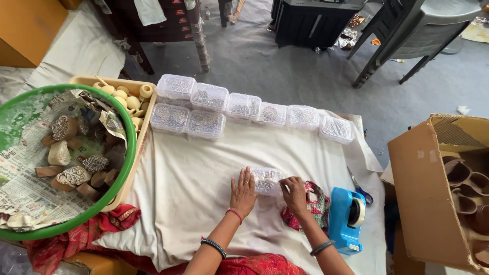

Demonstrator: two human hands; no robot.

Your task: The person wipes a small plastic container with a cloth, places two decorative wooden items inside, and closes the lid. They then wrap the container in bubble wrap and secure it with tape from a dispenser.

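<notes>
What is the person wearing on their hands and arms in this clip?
Both forearms are bare, no sleeves. The left hand has a finger ring, a red thread at the wrist and a dark bangle further up. The right hand has a dark bangle on the forearm.

Green basin (128, 147) of carved wooden blocks, blue tape dispenser (346, 219), cardboard box (423, 188) of clay cups, grey plastic chair (407, 30)

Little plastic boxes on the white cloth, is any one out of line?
Yes. One clear box lies apart from the rows of boxes, under the left hand and right hand. Nothing looks spilled or broken.
</notes>
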